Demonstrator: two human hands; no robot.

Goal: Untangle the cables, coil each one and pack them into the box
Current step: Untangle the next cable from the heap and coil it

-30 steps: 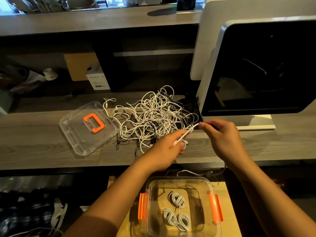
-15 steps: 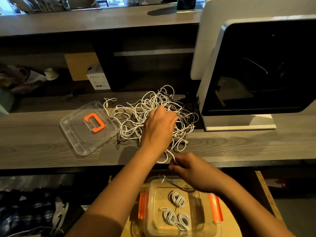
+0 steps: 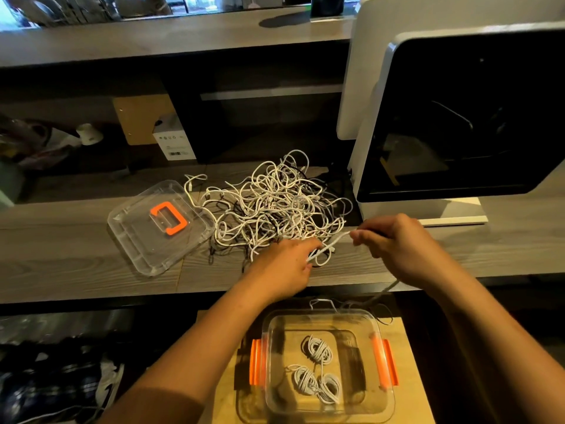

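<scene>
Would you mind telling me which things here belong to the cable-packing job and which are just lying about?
Job: tangled cables, white cable held by left hand and right hand, clear box, three coiled cables inside it, lid with orange handle.
Lying about: white machine with dark window, small white carton, shoes at lower left.

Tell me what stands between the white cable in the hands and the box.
Nothing visible: the box sits open below the counter, its lid aside on top. The white cable, pinched by the left hand and right hand, borders the tangle.
</scene>
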